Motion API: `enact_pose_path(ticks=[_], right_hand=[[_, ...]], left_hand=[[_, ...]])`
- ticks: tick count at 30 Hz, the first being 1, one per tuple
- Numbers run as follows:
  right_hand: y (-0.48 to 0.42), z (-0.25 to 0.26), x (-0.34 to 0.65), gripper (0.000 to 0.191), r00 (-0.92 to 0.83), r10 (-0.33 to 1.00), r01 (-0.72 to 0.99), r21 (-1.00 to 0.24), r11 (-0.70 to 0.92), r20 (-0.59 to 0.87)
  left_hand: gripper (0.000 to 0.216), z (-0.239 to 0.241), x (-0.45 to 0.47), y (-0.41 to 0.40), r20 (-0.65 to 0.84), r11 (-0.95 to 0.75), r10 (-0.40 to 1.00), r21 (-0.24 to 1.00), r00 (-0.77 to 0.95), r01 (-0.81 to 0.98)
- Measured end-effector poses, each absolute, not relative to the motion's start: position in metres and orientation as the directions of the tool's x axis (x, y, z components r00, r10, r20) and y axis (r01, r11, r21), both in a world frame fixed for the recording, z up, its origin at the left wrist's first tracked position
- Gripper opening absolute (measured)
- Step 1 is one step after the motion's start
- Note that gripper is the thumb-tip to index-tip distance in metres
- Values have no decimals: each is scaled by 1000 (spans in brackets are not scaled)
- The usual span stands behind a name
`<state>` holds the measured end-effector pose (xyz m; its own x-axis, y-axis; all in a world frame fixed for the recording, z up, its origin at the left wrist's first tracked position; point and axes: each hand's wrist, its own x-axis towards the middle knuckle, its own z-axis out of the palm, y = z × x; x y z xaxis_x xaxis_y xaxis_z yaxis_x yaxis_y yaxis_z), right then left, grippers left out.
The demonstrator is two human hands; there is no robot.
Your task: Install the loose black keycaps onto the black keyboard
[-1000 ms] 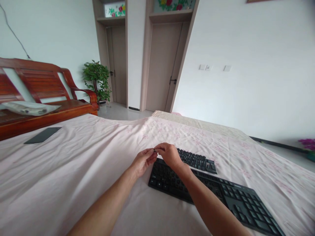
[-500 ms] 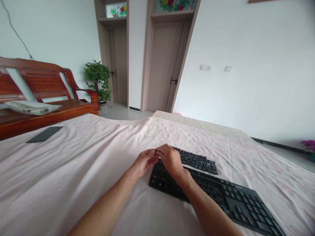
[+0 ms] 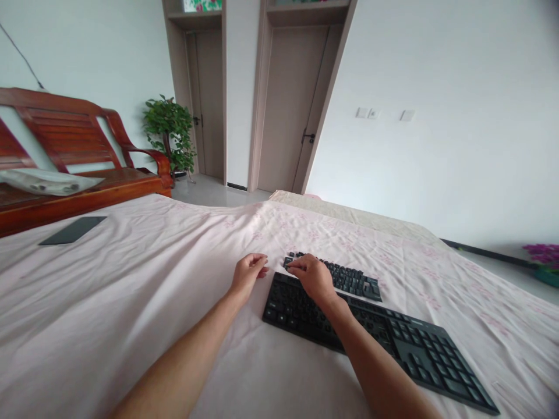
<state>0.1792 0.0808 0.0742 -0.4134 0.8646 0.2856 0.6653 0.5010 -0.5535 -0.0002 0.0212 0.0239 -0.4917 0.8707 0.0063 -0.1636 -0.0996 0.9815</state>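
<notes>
On wrinkled pink sheet (image 3: pixel 131 302), left hand (image 3: pixel 248 272) half-curled, right hand (image 3: pixel 312 276) on square black keycaps (image 3: pixel 345 278), grip unclear

The left forearm (image 3: pixel 187 361) and right forearm (image 3: pixel 375 372) are bare — uncovered from the lower edge to the wrists — and the left hand (image 3: pixel 247 274) and right hand (image 3: pixel 312 277) are bare too.

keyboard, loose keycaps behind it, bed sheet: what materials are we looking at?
Keyboard: likely moulded plastic, matte black, hard straight edges.
Loose keycaps: same matte black plastic look, small rigid blocks.
Sheet: thin woven fabric, maybe cotton or a blend; pale pink, soft creases, faint floral print.
</notes>
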Motion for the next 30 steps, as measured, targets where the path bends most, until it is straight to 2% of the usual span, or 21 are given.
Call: enact_pose_path(ticks=[3,5,12,20,23,27,30], right_hand=[[78,66,175,13,-411,877,696,-536,478,249],[74,62,169,12,-413,878,708,-521,477,243],[66,58,156,9,-453,850,718,-455,527,269],[67,56,156,10,-434,865,748,-436,501,250],[61,59,155,14,-514,813,744,-328,581,274],[47,65,154,30,-644,706,717,-88,691,294],[40,68,152,28,-695,667,701,48,711,269]], left_hand=[[27,16,-4,25,106,-108,842,994,-529,27],[23,11,-5,25,136,-105,847,990,-513,89],[16,10,-4,23,140,-107,875,989,-463,98],[12,11,-4,23,146,-109,877,988,-458,107],[13,10,-5,23,151,-98,883,985,-444,138],[15,10,-6,23,146,-86,891,984,-431,156],[16,9,-6,24,155,-97,891,983,-426,157]])
